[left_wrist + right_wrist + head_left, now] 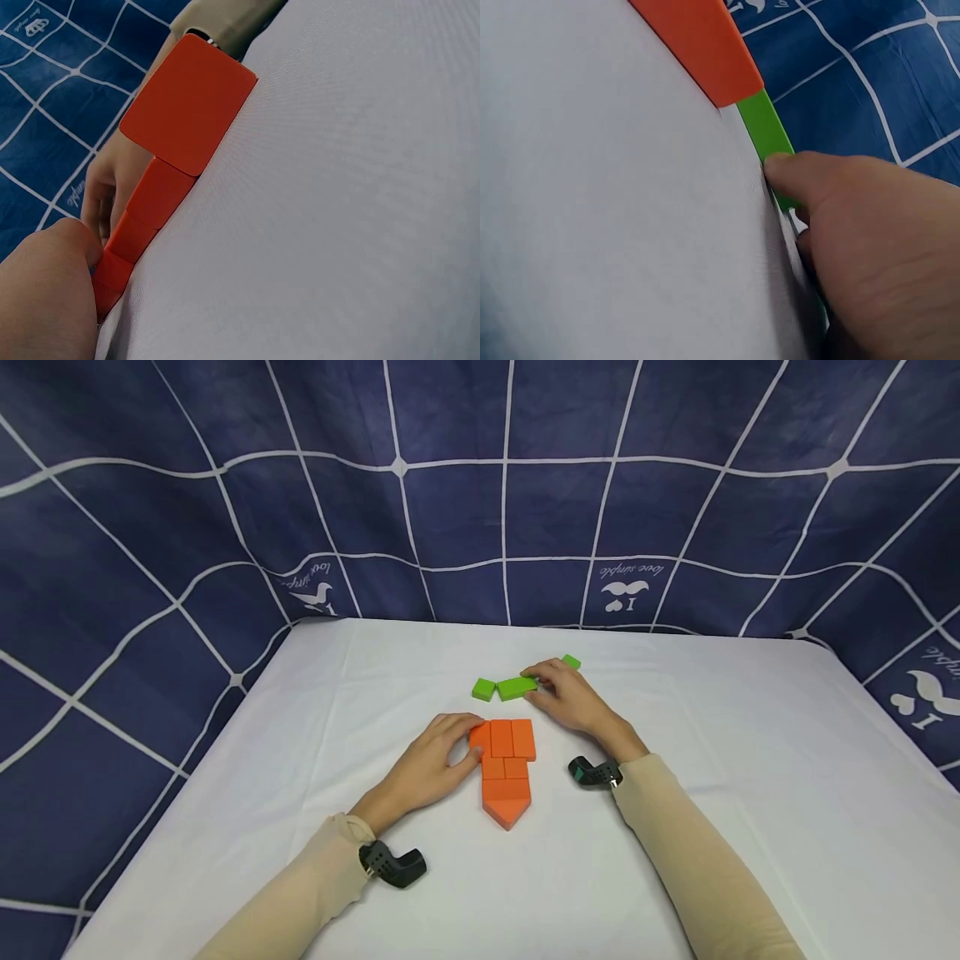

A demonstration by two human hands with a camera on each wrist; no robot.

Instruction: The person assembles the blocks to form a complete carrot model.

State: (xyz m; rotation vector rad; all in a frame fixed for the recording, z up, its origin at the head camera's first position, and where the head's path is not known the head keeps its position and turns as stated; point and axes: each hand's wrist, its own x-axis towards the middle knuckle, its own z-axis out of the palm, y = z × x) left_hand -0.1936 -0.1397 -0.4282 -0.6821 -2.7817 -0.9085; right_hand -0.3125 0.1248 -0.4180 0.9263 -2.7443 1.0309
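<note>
Several orange blocks (501,739) lie flat against each other, with a row of upright rectangles at the far end, smaller pieces below, and a triangular block (507,811) at the near end. My left hand (425,766) holds the leftmost orange block (477,739) of the far row between thumb and fingers. Beyond that group, my right hand (567,697) pinches the right end of a long green block (513,688), and its thumb (786,169) presses the near side. A small green block (483,689) sits just left of the long one.
Behind the right hand, another green block (572,661) is partly covered. Everything lies on a white cloth-covered table (750,760). A dark blue curtain with white grid lines (457,518) hangs along the back and sides. Each wrist wears a black camera band (393,865).
</note>
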